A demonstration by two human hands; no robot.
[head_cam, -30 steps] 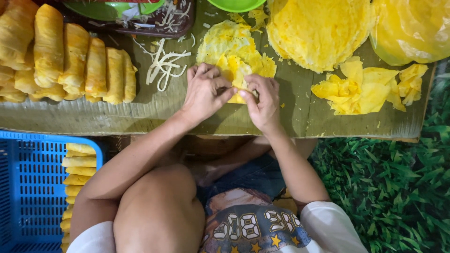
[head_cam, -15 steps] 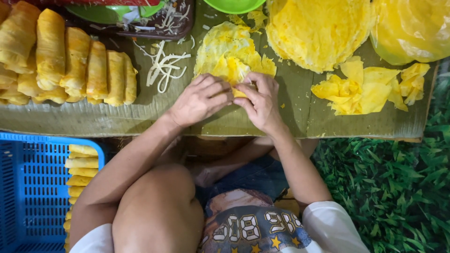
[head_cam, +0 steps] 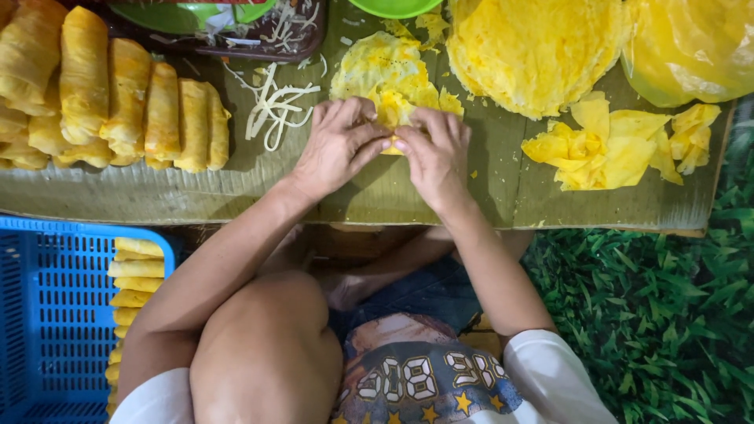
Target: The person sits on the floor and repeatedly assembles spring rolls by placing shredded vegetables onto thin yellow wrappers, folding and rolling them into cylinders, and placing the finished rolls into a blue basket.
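Together, left hand [head_cam: 339, 145], right hand [head_cam: 434, 153], folding yellow wrapper [head_cam: 390, 86], blue crate [head_cam: 55, 314]

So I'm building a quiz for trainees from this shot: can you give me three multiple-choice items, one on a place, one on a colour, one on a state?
1. Where do the finished rolls lie?
A. at the upper left of the board
B. on the grass
C. in the green bowl

2. What colour is the basket?
A. red
B. blue
C. white

3. How is the yellow wrapper held?
A. left hand only
B. untouched
C. both hands pinch it

Answers: 1 A, they sit in a row upper left. 2 B, its mesh is blue. 3 C, the left hand and right hand meet on its near edge.
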